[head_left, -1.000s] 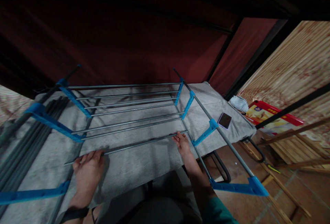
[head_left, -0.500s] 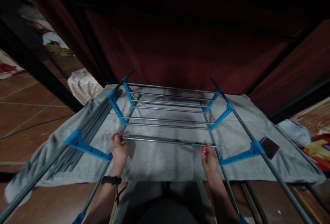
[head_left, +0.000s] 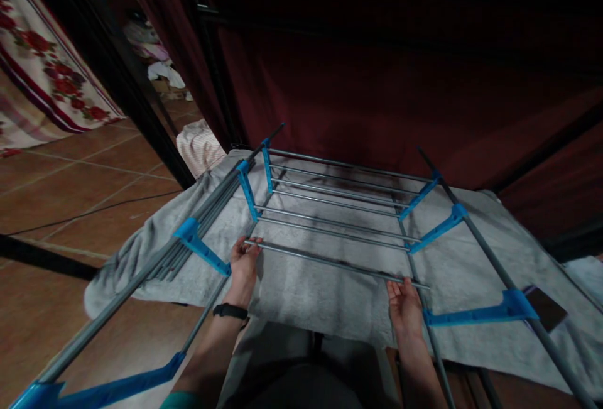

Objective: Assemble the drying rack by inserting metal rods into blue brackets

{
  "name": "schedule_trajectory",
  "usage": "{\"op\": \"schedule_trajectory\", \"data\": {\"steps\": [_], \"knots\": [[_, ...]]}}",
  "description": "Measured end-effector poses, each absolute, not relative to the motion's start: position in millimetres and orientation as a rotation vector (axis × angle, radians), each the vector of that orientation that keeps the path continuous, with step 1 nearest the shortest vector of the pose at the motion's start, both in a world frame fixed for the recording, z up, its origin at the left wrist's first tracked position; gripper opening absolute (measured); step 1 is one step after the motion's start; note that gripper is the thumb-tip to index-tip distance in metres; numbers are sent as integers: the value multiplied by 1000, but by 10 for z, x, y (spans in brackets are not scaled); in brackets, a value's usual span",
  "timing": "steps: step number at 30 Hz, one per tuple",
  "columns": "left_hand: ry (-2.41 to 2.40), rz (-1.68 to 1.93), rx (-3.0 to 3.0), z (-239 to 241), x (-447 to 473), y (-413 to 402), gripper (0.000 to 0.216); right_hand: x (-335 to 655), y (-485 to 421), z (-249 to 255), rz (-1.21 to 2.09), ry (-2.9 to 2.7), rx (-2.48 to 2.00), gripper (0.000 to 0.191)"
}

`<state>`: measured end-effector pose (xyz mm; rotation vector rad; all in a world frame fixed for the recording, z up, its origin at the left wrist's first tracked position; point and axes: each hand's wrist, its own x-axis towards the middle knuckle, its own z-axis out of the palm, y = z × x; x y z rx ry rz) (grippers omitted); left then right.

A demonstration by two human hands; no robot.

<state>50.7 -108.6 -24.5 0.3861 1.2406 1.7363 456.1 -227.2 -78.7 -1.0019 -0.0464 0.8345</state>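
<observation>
A grey metal rack frame with blue plastic brackets (head_left: 202, 249) lies over a grey towel (head_left: 320, 289). Several thin rods (head_left: 330, 211) span the far brackets. My left hand (head_left: 244, 264) and my right hand (head_left: 405, 308) hold the two ends of a loose grey rod (head_left: 330, 262), which lies across the frame just nearer than the fitted rods. The left end sits beside a blue bracket on the left rail. Both hands have their fingers curled round the rod. A black watch is on my left wrist.
A bundle of spare grey rods (head_left: 207, 214) lies along the left of the towel. A dark phone (head_left: 546, 308) rests on the towel at the right. A dark red curtain hangs behind. Tiled floor and a folded cloth (head_left: 200, 145) lie to the left.
My view has swung left. The rod and both hands have shifted so that its left end has come up against the left rail's blue bracket; my grip is unchanged.
</observation>
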Motion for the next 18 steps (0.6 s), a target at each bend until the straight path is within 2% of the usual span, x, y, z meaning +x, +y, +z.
{"op": "schedule_trajectory", "data": {"steps": [6, 13, 18], "knots": [[1156, 1600, 281, -172, 531, -1131, 21, 4574, -2267, -768, 877, -117, -1038, 11], [1193, 1519, 153, -148, 569, -1104, 14, 4589, -2243, -755, 930, -124, -1036, 14], [1227, 1459, 122, -158, 570, -1060, 18, 4591, -2207, -764, 919, -111, -1040, 11]]}}
